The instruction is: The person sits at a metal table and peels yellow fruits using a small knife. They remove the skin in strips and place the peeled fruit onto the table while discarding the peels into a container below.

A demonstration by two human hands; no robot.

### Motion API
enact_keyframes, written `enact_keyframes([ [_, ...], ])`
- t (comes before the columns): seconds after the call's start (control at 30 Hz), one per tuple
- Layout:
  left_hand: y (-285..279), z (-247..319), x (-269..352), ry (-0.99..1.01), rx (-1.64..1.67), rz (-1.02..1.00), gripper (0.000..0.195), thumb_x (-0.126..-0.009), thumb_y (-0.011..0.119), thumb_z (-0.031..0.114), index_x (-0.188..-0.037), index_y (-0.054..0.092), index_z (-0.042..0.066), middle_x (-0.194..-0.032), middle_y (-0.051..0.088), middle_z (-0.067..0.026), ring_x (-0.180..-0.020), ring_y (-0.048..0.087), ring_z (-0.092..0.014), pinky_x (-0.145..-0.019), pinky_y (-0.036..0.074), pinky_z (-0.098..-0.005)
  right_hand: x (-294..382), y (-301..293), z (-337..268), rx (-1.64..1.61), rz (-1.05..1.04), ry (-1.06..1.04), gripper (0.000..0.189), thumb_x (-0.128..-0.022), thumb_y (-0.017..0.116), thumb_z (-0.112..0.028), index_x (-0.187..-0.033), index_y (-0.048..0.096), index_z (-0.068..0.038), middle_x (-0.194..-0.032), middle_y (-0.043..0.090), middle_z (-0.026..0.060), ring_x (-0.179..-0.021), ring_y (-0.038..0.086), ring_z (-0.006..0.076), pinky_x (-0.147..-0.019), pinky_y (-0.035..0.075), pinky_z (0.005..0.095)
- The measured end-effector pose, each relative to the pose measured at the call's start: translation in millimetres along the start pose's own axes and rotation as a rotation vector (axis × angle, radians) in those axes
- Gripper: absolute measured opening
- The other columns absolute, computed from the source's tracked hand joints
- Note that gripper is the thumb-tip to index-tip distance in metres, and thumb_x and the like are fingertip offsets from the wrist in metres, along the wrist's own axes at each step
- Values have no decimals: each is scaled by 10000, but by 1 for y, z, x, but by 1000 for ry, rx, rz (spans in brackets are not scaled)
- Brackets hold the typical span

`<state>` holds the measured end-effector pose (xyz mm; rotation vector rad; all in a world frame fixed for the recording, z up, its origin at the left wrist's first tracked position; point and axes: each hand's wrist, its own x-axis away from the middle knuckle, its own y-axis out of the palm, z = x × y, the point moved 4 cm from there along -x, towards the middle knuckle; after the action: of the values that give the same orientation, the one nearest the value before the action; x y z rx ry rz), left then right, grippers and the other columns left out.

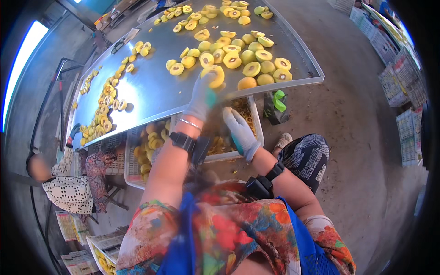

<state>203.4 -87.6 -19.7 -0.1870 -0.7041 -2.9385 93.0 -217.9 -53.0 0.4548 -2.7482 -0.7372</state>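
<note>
My left hand (199, 99), in a pale glove with a green patch, grips a halved yellow stone fruit (217, 76) at the near edge of the metal table (154, 79). Just right of it and lower, my gloved right hand (242, 132) hangs over a white crate (260, 132) of brownish scraps or pits. Its fingers are bunched, and something orange-brown shows at the fingertips; I cannot tell if that is a held thing. Beyond my left hand lies a pile of whole and halved yellow fruits (251, 56), some cut faces showing a brown centre.
Under the table edge, left of the scraps, stands a crate (128, 172) of yellow fruit pieces. A seated person (68, 192) in a dotted top works at the table's left end, beside a row of halves (105, 110). A black bag (275, 108) sits on the floor; stacked crates (405, 79) stand far right.
</note>
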Motion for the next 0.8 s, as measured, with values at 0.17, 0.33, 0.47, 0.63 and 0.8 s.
enact_keyframes([
  [0.17,2,-1,45,202,46,-229,397,-984,538,341,-1209,571,15,-1121,656,-182,-1106,622,-334,-984,505,-531,7,8,-21,171,1,-26,288,-1027,506,-349,-1049,567,-69,-692,552,15,-501,506,99,-456,419,263],
  [0.33,-4,-13,70,-46,388,-262,419,-1036,437,349,-1321,469,43,-1212,613,-130,-1120,601,-263,-1001,486,-421,11,10,-30,226,-34,12,301,-1037,483,-383,-1050,550,-90,-678,539,16,-417,473,113,-363,365,255],
  [0.47,1,-7,83,191,-179,-252,426,-1032,475,307,-1369,413,53,-1242,595,-105,-1101,592,-212,-984,492,-345,9,9,-28,260,-18,13,310,-1034,487,-386,-1067,550,-84,-675,537,18,-410,466,115,-357,358,258],
  [0.63,6,-16,88,36,178,-129,397,-1018,527,290,-1324,460,47,-1252,591,-119,-1076,599,-219,-951,511,-347,7,4,-22,256,-12,4,312,-1036,485,-384,-1094,560,-86,-679,535,14,-426,467,110,-378,362,250],
  [0.8,5,-21,85,-4,258,-73,360,-1025,503,301,-1278,501,46,-1245,592,-123,-1047,607,-225,-922,523,-350,1,0,-16,349,-24,-68,356,-1041,472,-376,-1129,573,-46,-756,573,33,-568,521,115,-500,404,260],
])
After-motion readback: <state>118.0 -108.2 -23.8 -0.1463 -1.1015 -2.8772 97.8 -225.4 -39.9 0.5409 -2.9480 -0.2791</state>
